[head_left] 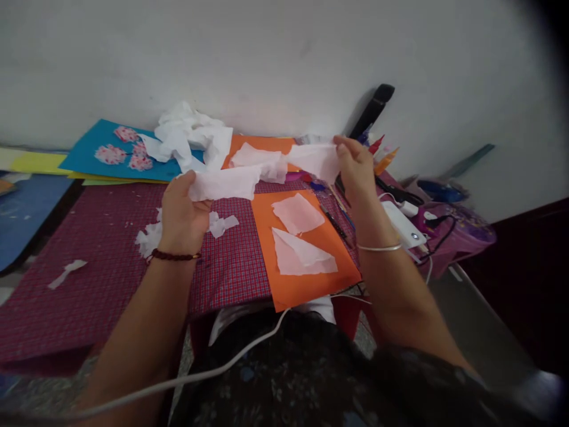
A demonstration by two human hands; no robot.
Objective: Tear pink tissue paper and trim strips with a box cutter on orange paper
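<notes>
My left hand (184, 216) pinches the left end of a white strip of tissue paper (226, 182) above the table. Higher up on the other side, my right hand (355, 166) grips tissue too, between thumb and fingers. The stretch between my hands has ragged edges, and I cannot tell whether it is one strip or separate pieces. Beneath it, an orange sheet (284, 290) carries a squarish tissue piece (297, 213) and a piece with a folded corner (302, 255). Torn scraps (222, 224) lie around my left hand, partly hidden by it.
Crumpled tissue (191, 133) rests at the back beside a blue sheet (84, 151) with red-and-white tufts (111, 155). Pencils (333, 222) lie right of the orange sheet. A white device (402, 224) with cables is farther right. A white cable (213, 372) crosses in front of my body.
</notes>
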